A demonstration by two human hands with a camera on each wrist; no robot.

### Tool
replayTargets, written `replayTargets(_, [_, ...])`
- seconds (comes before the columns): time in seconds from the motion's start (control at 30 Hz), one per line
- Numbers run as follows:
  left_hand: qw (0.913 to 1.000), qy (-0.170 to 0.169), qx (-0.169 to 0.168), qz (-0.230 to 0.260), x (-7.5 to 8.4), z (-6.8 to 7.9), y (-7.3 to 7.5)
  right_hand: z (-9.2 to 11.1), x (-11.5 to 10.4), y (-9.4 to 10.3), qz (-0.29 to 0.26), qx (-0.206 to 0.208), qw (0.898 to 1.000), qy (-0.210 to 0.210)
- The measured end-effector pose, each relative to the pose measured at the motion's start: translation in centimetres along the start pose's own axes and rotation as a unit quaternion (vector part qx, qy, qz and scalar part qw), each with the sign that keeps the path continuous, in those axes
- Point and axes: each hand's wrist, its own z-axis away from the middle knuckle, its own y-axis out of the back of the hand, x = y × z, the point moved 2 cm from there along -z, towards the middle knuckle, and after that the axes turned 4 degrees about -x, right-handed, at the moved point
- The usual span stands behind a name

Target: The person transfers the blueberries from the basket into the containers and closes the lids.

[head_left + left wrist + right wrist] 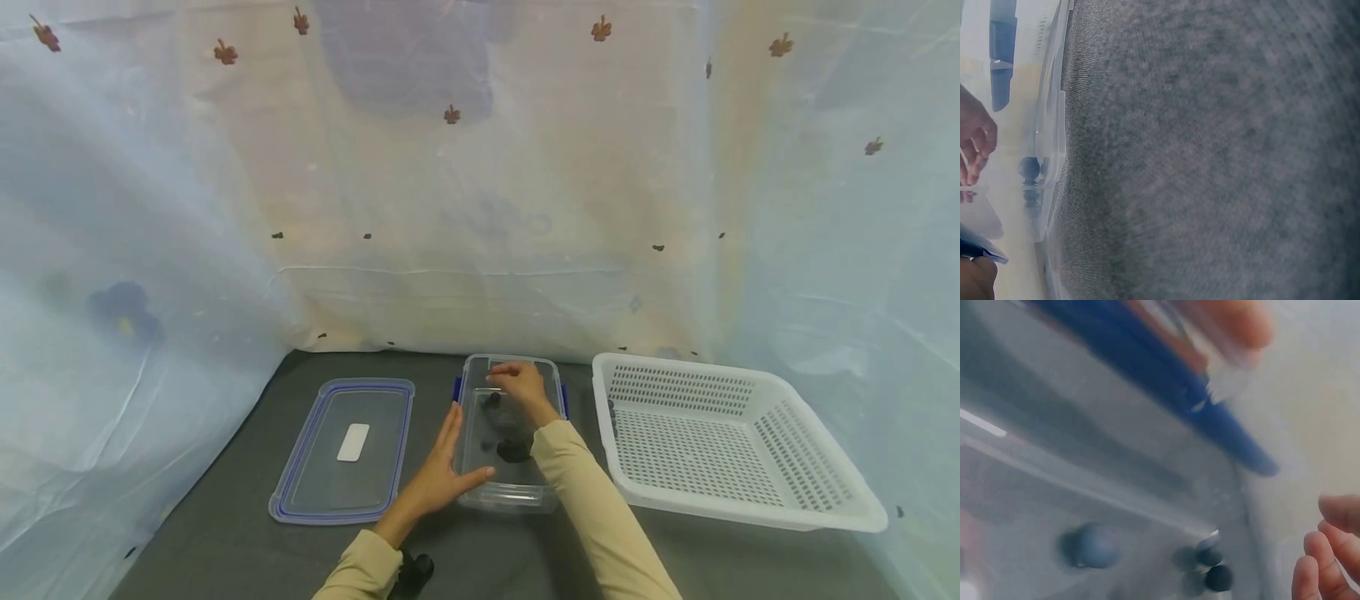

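Observation:
A clear plastic container (472,454) with blue side latches (566,402) stands lengthwise in the middle of the table. My left hand (438,471) is at its left side, fingers straight toward a latch and thumb spread along the near part. Its fingertips are right at a blue latch (971,249) in the left wrist view. My right hand (521,387) reaches over the far half, fingers and thumb bent loosely, nothing visible between them. Below it, small dark round pieces (492,400) lie in the container; the right wrist view shows a bluish ball (1096,546) and a dark cluster (1216,575).
To the left lies a clear rectangular lid (318,467) with a blue seal and a white label (353,442). On the right stands a white perforated basket (757,492), with small bluish things along its left wall. A patterned pale curtain (480,208) hangs behind the grey tabletop (247,542).

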Motion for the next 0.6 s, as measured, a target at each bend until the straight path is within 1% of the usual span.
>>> replayTargets(0.17, [1.0, 0.0, 0.002, -0.003, -0.2, -0.1, 0.0, 0.2, -0.9, 0.4, -0.029, -0.018, 0.999, 0.006])
replayTargets(0.33, [1.0, 0.007, 0.001, -0.002, -0.3, 0.0, 0.0, 0.9, -1.7, 0.9, -0.062, -0.041, 0.997, 0.022])
replayTargets(0.5, [0.9999, 0.015, -0.003, 0.003, -0.3, 0.1, 0.0, 1.7, -2.7, 1.6, -0.087, -0.06, 0.993, 0.06])
replayTargets(0.6, [0.9999, 0.015, -0.004, 0.004, -0.3, 0.1, -0.1, 2.2, -3.3, 2.3, -0.112, -0.07, 0.989, 0.068])
